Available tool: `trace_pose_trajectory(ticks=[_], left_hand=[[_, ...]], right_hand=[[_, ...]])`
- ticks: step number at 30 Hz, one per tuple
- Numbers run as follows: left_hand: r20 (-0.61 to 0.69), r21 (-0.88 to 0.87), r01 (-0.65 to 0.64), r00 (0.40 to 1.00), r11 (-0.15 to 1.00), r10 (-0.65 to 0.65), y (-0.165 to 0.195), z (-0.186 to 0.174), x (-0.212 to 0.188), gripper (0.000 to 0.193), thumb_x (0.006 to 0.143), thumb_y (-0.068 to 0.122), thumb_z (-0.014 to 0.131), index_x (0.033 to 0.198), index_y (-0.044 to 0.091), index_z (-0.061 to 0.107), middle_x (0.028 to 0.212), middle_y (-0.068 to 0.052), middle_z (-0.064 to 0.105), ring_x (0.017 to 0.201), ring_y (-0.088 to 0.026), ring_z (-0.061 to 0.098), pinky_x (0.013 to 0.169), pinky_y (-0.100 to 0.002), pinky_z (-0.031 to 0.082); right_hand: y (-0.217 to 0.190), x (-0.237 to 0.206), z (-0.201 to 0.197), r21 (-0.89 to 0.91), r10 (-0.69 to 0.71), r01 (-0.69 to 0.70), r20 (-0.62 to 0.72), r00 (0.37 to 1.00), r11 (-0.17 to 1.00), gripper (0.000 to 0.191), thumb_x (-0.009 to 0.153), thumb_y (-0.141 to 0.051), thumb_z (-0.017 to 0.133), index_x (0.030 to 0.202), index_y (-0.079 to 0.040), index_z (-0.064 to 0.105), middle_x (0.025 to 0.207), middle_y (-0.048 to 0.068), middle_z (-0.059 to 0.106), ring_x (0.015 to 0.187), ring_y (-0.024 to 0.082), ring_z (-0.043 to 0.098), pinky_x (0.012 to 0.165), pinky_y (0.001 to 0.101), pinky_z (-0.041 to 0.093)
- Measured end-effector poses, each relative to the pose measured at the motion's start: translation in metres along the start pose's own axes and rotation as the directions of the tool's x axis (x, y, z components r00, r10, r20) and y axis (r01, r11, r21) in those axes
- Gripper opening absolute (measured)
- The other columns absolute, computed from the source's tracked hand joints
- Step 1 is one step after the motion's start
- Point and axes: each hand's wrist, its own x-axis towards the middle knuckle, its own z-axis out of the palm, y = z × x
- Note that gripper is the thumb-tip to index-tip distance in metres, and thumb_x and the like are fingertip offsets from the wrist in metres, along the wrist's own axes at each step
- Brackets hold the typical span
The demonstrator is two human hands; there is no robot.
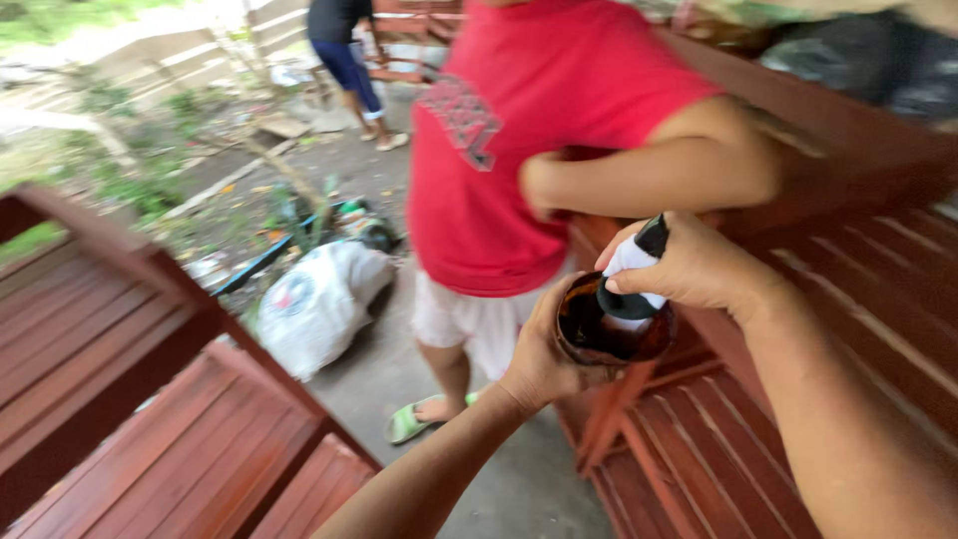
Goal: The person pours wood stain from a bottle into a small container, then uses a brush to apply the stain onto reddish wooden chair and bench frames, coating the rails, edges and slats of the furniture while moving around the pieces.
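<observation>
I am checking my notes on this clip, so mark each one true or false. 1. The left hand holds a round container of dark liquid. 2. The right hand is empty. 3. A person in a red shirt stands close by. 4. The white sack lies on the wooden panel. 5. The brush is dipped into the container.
1. True: the left hand grips the round container, dark inside.
2. False: the right hand holds a brush with a black and white handle.
3. True: the person in a red shirt stands just behind the hands.
4. False: the white sack lies on the ground beyond the wooden panel.
5. True: its lower end sits inside the container.
</observation>
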Motion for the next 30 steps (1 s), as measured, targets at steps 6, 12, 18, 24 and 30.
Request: trace_pose_trajectory(ticks=[6, 12, 18, 24, 30], left_hand=[[-0.138, -0.087, 0.130, 0.980, 0.988, -0.141, -0.022, -0.081, -0.035, 0.117, 0.058, 0.029, 0.097, 0.152, 0.005, 0.032, 0.140, -0.015, 0.059, 0.131, -0.027, 0.060, 0.113, -0.038, 0.050], [-0.304, -0.036, 0.340, 0.892, 0.940, -0.334, -0.046, -0.149, -0.068, 0.113, 0.056, 0.033, 0.098, 0.145, 0.003, 0.034, 0.132, -0.015, 0.064, 0.123, -0.024, 0.064, 0.106, -0.037, 0.052], [-0.486, 0.042, 0.174, 0.864, 0.984, -0.132, -0.070, -0.184, -0.082, 0.120, 0.064, 0.031, 0.100, 0.157, 0.001, 0.030, 0.145, -0.020, 0.056, 0.137, -0.030, 0.058, 0.117, -0.040, 0.048], [-0.621, 0.264, 0.349, 0.775, 0.899, -0.119, -0.090, -0.210, -0.062, 0.142, 0.050, 0.034, 0.100, 0.160, -0.001, 0.017, 0.144, -0.020, 0.047, 0.131, -0.031, 0.054, 0.112, -0.040, 0.048], [-0.703, 0.335, 0.342, 0.711, 0.878, -0.009, -0.125, -0.233, -0.037, 0.138, 0.055, 0.033, 0.101, 0.161, -0.004, 0.020, 0.146, -0.020, 0.050, 0.136, -0.032, 0.055, 0.115, -0.041, 0.047]], right_hand=[[-0.029, 0.061, 0.079, -0.120, -0.026, 0.038, 0.098, 0.995, 0.992, 0.020, 0.070, -0.011, 0.080, 0.089, -0.005, 0.082, 0.071, 0.008, 0.077, 0.067, 0.016, 0.070, 0.069, 0.0332, 0.057], [-0.037, 0.120, 0.153, 0.112, -0.081, 0.063, 0.163, 0.983, 0.992, 0.025, 0.071, -0.008, 0.080, 0.096, -0.005, 0.081, 0.081, 0.007, 0.079, 0.074, 0.014, 0.073, 0.067, 0.0327, 0.058], [-0.042, 0.176, 0.213, 0.199, -0.051, 0.024, 0.132, 0.990, 0.980, 0.024, 0.072, -0.008, 0.083, 0.094, 0.000, 0.079, 0.084, 0.009, 0.079, 0.073, 0.018, 0.074, 0.067, 0.0346, 0.058], [-0.067, 0.226, 0.245, 0.190, -0.102, 0.062, 0.211, 0.972, 0.980, 0.028, 0.071, -0.011, 0.081, 0.097, -0.002, 0.080, 0.084, 0.010, 0.078, 0.071, 0.020, 0.074, 0.063, 0.0367, 0.060], [-0.100, 0.271, 0.247, -0.024, -0.219, 0.238, 0.308, 0.926, 0.971, 0.036, 0.069, -0.023, 0.086, 0.102, -0.012, 0.080, 0.084, 0.011, 0.078, 0.071, 0.020, 0.076, 0.062, 0.0362, 0.062]])
